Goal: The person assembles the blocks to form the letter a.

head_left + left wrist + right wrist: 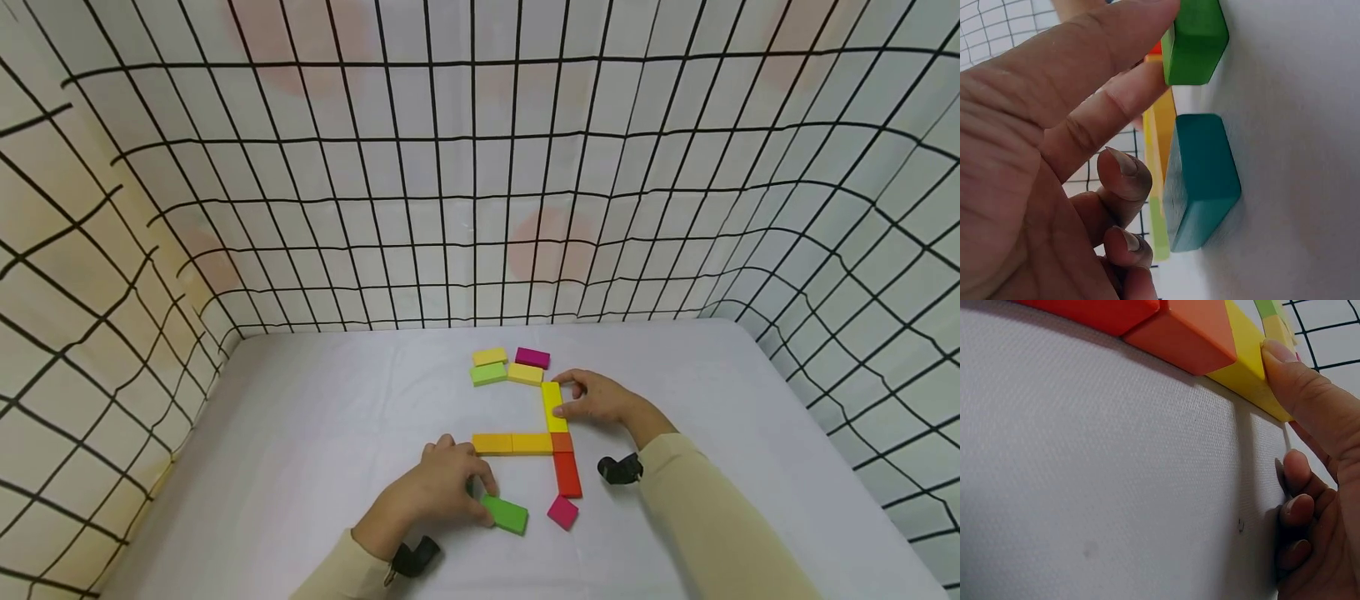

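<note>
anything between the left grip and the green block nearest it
Nothing visible: the left grip has its thumb and a finger right on the green block. The teal block lies close by, near the other fingers, but not in between.

Left grip [448, 478]: thumb [1110, 37] and forefinger [1116, 102] pinch. Right grip [602, 398] farther forward, lower fingers [1298, 511] curled.
</note>
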### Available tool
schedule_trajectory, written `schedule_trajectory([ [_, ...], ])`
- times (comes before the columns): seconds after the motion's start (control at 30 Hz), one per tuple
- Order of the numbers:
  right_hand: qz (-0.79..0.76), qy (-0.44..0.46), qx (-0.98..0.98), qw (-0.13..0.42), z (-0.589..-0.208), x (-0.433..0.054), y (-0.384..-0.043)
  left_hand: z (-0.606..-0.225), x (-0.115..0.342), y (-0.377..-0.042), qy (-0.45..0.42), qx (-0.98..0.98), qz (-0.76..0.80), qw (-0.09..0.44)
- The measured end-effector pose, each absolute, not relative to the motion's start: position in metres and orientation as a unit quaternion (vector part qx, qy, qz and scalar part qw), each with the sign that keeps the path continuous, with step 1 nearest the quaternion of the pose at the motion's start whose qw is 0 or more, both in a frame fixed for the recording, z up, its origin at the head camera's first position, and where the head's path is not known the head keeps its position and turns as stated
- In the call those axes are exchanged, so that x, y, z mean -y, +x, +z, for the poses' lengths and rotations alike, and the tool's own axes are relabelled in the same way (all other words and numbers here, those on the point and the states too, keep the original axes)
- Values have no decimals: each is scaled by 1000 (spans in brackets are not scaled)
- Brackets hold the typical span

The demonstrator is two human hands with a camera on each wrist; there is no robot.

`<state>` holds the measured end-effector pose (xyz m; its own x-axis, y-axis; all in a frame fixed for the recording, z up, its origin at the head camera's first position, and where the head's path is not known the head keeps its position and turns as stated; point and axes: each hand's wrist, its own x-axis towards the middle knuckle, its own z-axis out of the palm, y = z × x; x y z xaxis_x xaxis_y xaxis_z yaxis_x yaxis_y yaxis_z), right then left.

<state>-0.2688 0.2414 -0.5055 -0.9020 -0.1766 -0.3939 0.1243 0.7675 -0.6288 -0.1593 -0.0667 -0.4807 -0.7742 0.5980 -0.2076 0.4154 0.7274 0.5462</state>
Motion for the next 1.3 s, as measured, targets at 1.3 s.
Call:
schedule_trajectory([
  [1.3,-344,-14,-912,222,-503,-241,-270,-473,77,-159,274,-898,246,240],
])
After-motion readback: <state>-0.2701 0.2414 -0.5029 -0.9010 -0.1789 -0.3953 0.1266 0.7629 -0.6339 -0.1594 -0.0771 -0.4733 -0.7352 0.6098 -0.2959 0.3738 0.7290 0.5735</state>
